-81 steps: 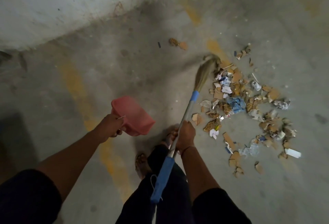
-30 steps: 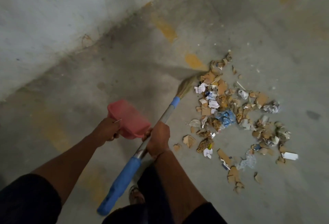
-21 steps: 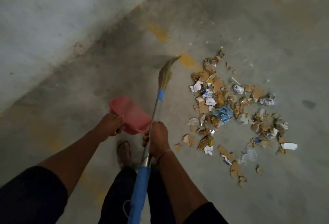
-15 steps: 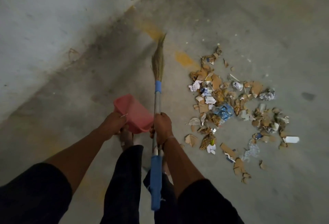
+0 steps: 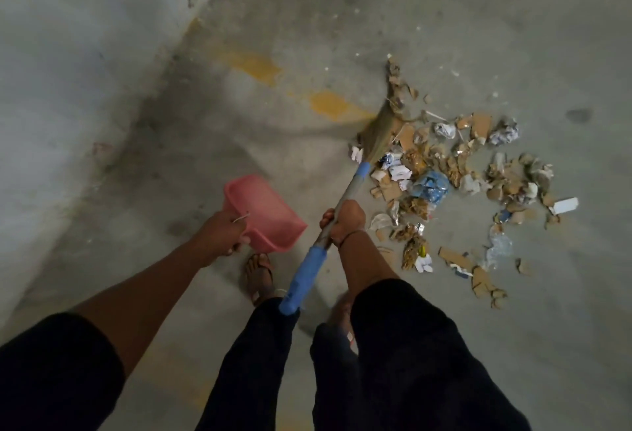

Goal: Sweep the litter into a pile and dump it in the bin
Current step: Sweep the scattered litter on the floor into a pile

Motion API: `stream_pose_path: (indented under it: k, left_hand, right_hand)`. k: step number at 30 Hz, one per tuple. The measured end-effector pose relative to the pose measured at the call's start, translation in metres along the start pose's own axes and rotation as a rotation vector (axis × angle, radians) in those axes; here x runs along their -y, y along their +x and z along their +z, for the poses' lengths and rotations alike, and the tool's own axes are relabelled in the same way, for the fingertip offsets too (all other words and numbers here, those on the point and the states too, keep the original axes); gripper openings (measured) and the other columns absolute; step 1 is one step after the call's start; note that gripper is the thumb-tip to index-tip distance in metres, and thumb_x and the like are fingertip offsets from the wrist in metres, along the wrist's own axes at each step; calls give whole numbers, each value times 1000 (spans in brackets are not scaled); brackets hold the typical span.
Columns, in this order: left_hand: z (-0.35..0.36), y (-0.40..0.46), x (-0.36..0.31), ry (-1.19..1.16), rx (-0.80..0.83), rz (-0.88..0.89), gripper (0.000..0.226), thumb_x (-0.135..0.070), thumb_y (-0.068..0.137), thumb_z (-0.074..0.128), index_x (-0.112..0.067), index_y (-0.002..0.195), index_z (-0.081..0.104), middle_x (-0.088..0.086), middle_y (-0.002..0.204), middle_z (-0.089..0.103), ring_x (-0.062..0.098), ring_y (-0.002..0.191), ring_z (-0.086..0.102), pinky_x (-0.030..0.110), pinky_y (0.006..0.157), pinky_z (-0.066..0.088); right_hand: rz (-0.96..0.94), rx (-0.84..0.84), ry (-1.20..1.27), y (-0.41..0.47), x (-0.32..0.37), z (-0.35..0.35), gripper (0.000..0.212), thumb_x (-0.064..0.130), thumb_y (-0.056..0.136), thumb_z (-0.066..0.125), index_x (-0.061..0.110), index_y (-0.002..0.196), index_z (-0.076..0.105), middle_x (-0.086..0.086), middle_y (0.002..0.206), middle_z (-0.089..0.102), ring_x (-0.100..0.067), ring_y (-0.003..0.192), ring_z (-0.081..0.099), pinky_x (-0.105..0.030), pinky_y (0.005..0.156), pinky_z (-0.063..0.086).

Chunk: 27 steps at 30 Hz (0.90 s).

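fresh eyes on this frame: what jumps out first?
The litter, torn cardboard, crumpled paper and a blue wrapper, lies scattered on the grey concrete floor at right of centre. The pink dustpan, gripped by the left hand, stands out at centre. The right hand holds the blue-handled broom, its bristles at the litter's left edge.

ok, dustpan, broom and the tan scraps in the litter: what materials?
Dustpan: looks like moulded plastic, matte pink, thin smooth walls. Broom: grey, probably metal shaft, blue grip sleeves; head of straw-like fibre, blurred. Tan scraps: likely torn cardboard, flat with ragged edges.
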State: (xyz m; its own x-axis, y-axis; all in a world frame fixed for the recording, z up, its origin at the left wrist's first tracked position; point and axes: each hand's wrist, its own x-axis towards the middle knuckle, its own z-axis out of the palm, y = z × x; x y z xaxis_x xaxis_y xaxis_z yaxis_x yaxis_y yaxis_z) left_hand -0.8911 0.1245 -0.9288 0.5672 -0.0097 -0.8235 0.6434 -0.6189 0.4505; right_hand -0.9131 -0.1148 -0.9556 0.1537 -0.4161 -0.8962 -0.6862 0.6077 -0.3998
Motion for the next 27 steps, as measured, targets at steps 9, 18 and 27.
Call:
stream_pose_path:
  k: [9,18,27]
  left_hand:
    - [-37,31,-43,59,76,48,25,-24,100,58,-1,98,68,18,81,72,16,47,54,15,41,34]
    - [-69,53,-81,63,80,93,26,-30,98,62,-4,100,67,15,77,73,15,47,56,16,41,35]
    - [-70,87,-121,127,80,83,28,-27,100,59,0,104,68,20,85,72,16,48,54,15,39,34]
  right_hand:
    - [-30,89,240,-74,-7,30,23,17,102,34,8,83,42,-9,58,42,-16,35,40,-20,39,35]
    - [-97,140,95,-101,-14,65,17,17,100,37,11,91,50,-10,63,45,-18,42,41,-24,41,36]
    - [-166,130,-40,-46,50,95,19,25,97,40,13,89,53,-13,69,51,-20,44,45,-25,40,38]
